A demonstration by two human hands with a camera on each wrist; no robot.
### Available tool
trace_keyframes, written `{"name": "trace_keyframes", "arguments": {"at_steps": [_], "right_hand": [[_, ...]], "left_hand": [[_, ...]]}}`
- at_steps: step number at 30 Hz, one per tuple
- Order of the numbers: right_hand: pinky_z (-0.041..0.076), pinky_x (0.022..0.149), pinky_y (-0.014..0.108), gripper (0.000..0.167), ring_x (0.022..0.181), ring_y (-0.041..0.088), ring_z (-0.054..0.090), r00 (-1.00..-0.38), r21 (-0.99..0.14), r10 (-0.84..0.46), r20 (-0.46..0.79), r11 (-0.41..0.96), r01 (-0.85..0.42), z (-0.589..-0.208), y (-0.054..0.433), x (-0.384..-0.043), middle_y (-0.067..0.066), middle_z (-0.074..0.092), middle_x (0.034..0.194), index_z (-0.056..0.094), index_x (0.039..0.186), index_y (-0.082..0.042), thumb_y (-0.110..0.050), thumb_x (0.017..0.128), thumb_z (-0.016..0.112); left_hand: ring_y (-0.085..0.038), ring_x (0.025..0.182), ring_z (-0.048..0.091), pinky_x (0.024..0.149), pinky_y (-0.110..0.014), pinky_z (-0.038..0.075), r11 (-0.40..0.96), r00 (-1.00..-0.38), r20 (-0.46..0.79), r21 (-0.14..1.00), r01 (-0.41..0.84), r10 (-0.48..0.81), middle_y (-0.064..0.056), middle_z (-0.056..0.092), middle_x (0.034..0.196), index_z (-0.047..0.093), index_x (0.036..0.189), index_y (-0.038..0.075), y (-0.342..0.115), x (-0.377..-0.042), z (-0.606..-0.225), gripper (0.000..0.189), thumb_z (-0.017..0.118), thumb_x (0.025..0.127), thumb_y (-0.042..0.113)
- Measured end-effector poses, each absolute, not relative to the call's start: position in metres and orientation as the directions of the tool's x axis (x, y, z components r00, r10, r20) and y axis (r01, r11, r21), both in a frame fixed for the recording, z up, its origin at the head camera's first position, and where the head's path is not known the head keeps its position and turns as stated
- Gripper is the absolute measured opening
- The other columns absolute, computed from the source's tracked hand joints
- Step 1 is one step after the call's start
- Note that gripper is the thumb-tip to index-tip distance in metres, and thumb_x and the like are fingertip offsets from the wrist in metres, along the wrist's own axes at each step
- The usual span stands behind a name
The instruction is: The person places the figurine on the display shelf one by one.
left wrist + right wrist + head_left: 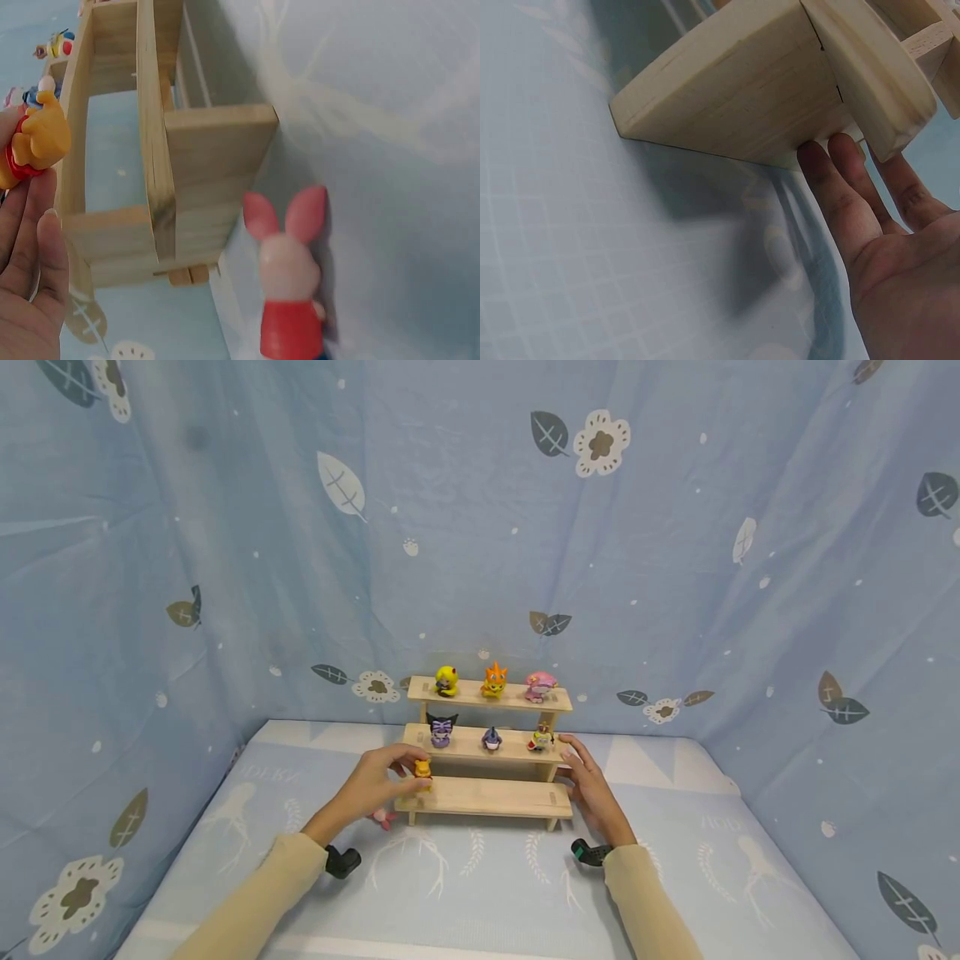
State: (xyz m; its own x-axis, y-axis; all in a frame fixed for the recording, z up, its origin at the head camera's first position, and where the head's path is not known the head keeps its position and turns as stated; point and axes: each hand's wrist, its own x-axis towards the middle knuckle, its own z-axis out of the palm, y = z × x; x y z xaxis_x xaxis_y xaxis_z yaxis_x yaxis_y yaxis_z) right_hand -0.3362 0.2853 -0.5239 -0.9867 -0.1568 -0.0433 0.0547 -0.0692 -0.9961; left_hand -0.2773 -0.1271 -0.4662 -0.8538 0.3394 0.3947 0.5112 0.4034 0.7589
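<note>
A small yellow bear figurine in a red shirt is pinched between the thumb and fingers of my left hand. It is held over the left end of the lowest step of a three-tier wooden display stand. In the left wrist view, the bear figurine shows beside the stand's edge. My right hand is at the stand's right end; in the right wrist view its fingertips touch the wooden side support, with the fingers extended. A pink piglet figurine lies on the cloth near the stand's left leg.
On the top tier are a yellow figurine, an orange spiky one and a pink one. The middle tier bears a black-and-purple figurine, a blue donkey-like one and a yellow-and-red one. Patterned blue curtains surround the table.
</note>
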Motion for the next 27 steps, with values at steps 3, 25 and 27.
{"name": "trace_keyframes", "arguments": {"at_steps": [3,25,27], "right_hand": [[0.050,0.097,0.049,0.053,0.128,0.038,0.048,-0.986,-0.996,-0.159,-0.044,-0.073,0.057,-0.524,0.286,-0.336,0.011,0.032,0.159,0.039,0.154,-0.032,-0.046,0.106,0.055],[0.052,0.094,0.048,0.051,0.125,0.038,0.051,-0.988,-0.995,-0.146,-0.041,-0.084,0.054,-0.523,0.284,-0.334,0.012,0.036,0.158,0.040,0.153,-0.031,-0.044,0.106,0.055],[0.052,0.093,0.048,0.052,0.125,0.037,0.051,-0.988,-0.995,-0.147,-0.041,-0.086,0.054,-0.523,0.284,-0.334,0.013,0.036,0.158,0.040,0.153,-0.031,-0.045,0.106,0.056]], "left_hand": [[-0.019,0.090,0.068,0.082,-0.048,0.057,0.392,-0.849,0.397,0.761,0.517,0.350,0.008,0.071,0.103,0.073,0.118,0.014,-0.121,-0.278,-0.467,0.034,0.086,0.087,0.021],[-0.016,0.088,0.068,0.078,-0.031,0.056,0.343,-0.825,0.394,0.771,0.536,0.404,0.009,0.071,0.099,0.074,0.117,0.011,-0.072,-0.286,-0.476,0.035,0.087,0.086,0.020],[-0.015,0.088,0.068,0.078,-0.032,0.056,0.336,-0.824,0.394,0.774,0.536,0.407,0.009,0.071,0.100,0.074,0.117,0.010,-0.066,-0.286,-0.477,0.036,0.087,0.085,0.020]]}}
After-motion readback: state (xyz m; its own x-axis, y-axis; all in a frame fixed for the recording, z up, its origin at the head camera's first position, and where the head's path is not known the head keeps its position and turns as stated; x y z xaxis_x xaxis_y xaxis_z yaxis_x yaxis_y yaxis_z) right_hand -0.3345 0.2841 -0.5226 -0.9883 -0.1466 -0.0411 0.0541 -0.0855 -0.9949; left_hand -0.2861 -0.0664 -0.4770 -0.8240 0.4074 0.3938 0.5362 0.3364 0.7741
